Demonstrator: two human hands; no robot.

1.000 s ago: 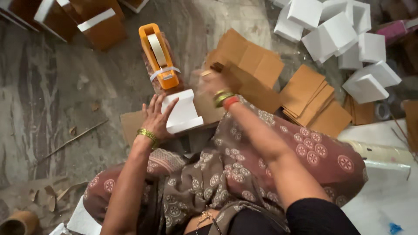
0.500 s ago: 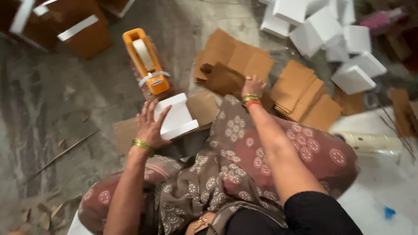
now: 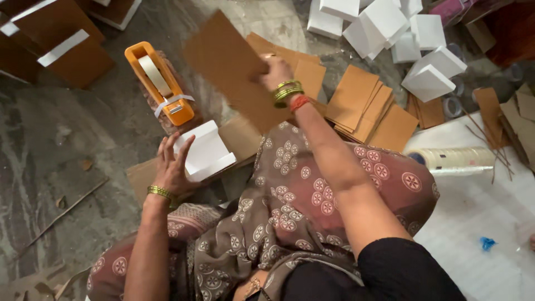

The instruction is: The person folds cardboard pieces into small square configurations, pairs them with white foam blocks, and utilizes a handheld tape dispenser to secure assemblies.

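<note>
Sat on the floor (image 3: pixel 67 184), patterned cloth (image 3: pixel 290 212) draped over the knees and taking up the near middle of the view. Kept the left hand (image 3: pixel 173 167) just ahead of the left knee, fingers spread wide and pressed on the near edge of a white folded box (image 3: pixel 203 153), apparently to pin it flat and steady. Rested that box on a loose cardboard piece (image 3: pixel 239 136) lying on the floor, so the work had a clean base. Stood an orange tape dispenser (image 3: pixel 161 83) just beyond the box, within easy reach of the pinning hand, strip end hanging free. Raised the right hand (image 3: pixel 273 69) above the far side of the lap, fingers closed on one edge of a brown cardboard sheet (image 3: pixel 228 67), held tilted and clear of the floor; blurred, so exact grip hard to read. Left a stack of like brown sheets (image 3: pixel 362 106) just right of that hand, fanned for picking one at a time. Piled white boxes (image 3: pixel 412 39) further off toward the far right. Laid a clear tape roll (image 3: pixel 451 160) on a white sheet (image 3: pixel 479 234) at the right edge.
</note>
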